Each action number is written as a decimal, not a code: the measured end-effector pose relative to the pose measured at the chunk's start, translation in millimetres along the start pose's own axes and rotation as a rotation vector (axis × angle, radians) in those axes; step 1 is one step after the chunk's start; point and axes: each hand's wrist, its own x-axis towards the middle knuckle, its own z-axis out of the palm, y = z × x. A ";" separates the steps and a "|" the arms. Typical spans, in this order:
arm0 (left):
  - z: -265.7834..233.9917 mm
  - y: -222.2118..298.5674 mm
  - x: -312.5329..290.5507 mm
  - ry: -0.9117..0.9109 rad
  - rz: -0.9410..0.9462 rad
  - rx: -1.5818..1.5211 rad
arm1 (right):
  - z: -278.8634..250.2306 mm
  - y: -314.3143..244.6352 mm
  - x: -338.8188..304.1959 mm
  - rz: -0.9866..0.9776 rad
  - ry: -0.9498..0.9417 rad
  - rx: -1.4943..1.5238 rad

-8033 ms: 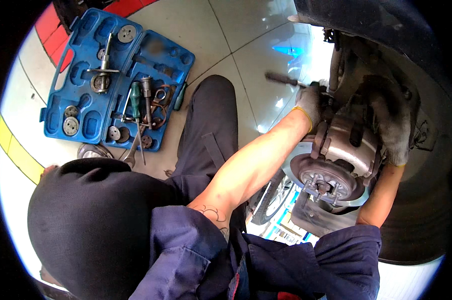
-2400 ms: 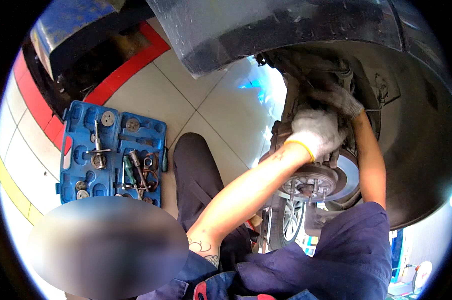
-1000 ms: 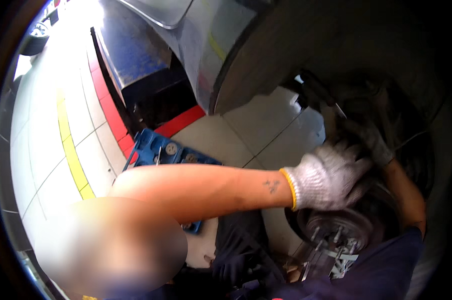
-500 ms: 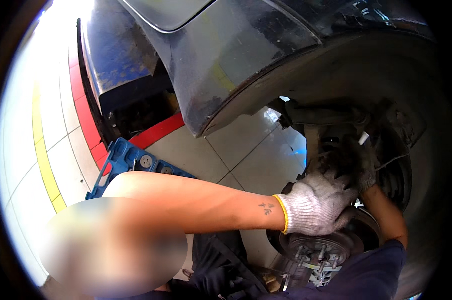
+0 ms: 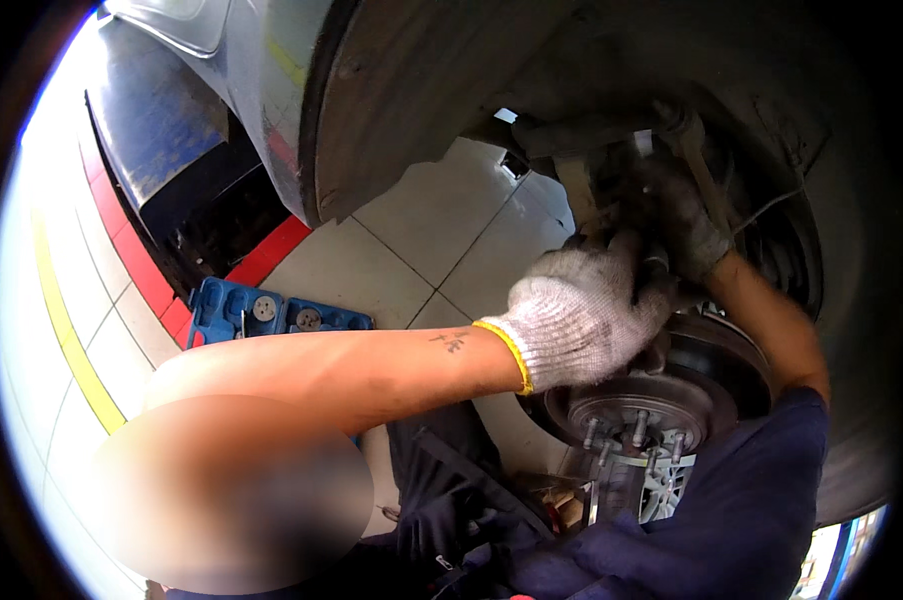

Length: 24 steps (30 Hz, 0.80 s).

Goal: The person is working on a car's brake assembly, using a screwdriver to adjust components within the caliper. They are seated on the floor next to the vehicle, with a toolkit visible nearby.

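The wheel arch (image 5: 326, 110) curves down at the left, and floor tiles (image 5: 406, 235) stretch from its edge to the brake disc (image 5: 721, 365) — to the right, the dark arch closes in tightly. The gloved left hand (image 5: 581, 315) reaches across above the studded hub (image 5: 661, 403), its fingers bent; the right hand (image 5: 681, 215) works deeper in shadow. What either grip holds, I cannot tell. Eight seconds ago the hands stood apart — now they are close together.
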 end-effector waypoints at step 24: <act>12.4 -28.0 4.9 0.092 0.310 0.034 | 1.3 -5.4 -12.2 -0.121 -0.128 -0.184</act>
